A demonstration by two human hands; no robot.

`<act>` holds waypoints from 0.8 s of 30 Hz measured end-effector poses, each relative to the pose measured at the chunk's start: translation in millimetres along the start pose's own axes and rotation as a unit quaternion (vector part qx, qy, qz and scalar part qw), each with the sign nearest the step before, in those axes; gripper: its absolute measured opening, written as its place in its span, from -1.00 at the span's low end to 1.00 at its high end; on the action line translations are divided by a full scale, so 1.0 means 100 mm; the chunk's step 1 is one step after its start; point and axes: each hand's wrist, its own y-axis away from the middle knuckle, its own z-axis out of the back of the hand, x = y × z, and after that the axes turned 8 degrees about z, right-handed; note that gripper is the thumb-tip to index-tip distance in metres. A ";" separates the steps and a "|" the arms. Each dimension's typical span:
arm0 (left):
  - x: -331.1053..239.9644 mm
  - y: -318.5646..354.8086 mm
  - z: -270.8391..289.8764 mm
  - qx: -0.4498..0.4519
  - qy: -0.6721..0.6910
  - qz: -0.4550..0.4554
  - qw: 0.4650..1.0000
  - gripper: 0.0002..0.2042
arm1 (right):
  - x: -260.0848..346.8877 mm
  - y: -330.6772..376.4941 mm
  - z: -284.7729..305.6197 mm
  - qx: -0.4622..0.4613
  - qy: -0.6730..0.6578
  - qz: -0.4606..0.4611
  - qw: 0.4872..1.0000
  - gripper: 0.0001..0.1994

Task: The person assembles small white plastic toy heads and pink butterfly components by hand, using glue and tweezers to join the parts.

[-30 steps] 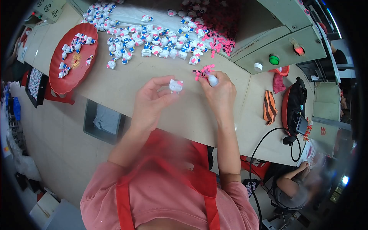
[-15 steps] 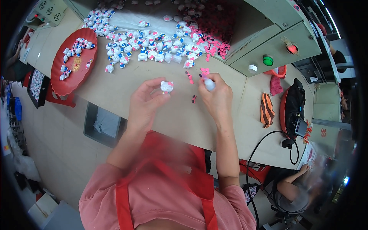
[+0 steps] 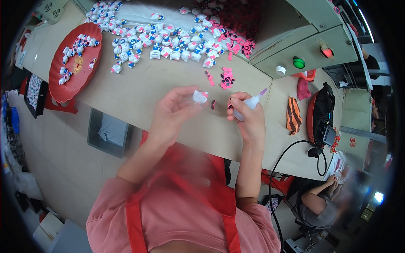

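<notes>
My left hand [image 3: 176, 110] pinches a small white cat figurine [image 3: 199, 97] with a pink bow between thumb and fingers, above the tabletop. In my right hand [image 3: 249, 120] lies a translucent white glue bottle [image 3: 244, 110], its thin purple tip pointing up and to the right. The thumb and forefinger of that hand also hold a tiny pink-and-black sunglasses piece [image 3: 230, 105]. Between the hands rests one loose sunglasses piece [image 3: 213, 104]. Further off lie a short row of pink pieces [image 3: 209, 78] and a small heap of sunglasses pieces [image 3: 227, 79].
Many white-and-blue figurines [image 3: 168, 42] crowd the far side, with a pile of pink pieces [image 3: 240, 45] beside them. A red scalloped tray [image 3: 57, 78] with several figurines stands left. To the right are a control panel [image 3: 310, 63], a striped pouch [image 3: 294, 116] and a black bag [image 3: 321, 111].
My right hand has drawn back from the heap, now with a sunglasses piece at its fingertips, and the bottle's tip has swung to the right. The figurine has turned and moved right.
</notes>
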 end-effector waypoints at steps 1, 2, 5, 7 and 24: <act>0.00 0.00 0.00 0.002 0.000 0.004 1.000 -0.65 | 0.01 0.01 -0.02 0.003 0.004 -0.010 1.000 -0.85; 0.00 0.01 -0.01 0.005 0.001 0.007 1.000 -0.65 | 0.02 0.03 -0.04 0.004 0.004 -0.012 1.000 -0.85; -0.01 0.03 -0.02 -0.004 -0.010 0.011 1.000 -0.63 | 0.04 0.07 -0.09 0.004 0.005 -0.011 1.000 -0.84; 0.02 0.04 -0.02 -0.003 -0.028 0.004 1.000 -0.62 | 0.07 0.12 -0.10 0.038 0.024 0.014 0.999 -0.85; 0.12 0.03 -0.07 0.007 -0.147 -0.063 0.987 -0.63 | 0.21 0.32 -0.29 0.122 0.293 0.151 0.936 -0.72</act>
